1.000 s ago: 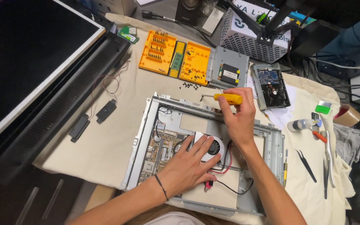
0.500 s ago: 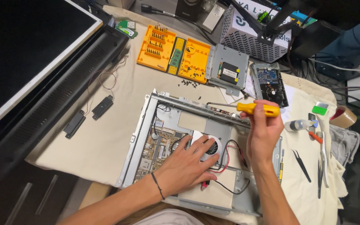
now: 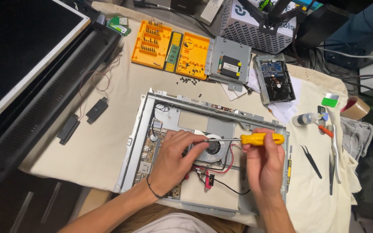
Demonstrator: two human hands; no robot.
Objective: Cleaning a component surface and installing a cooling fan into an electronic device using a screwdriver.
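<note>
Our right hand [image 3: 262, 162] grips the light, stiff screwdriver [image 3: 244, 139] by its handle; left hand [image 3: 173, 157] rests, fingers spread, beside the fragile fan [image 3: 214, 149].

big dark screen [image 3: 18, 47] with white bezel, far left, leaning. white label with yellow tabs [image 3: 229, 67] on grey drive bracket, top centre. perforated white box [image 3: 255, 28] behind.
</note>
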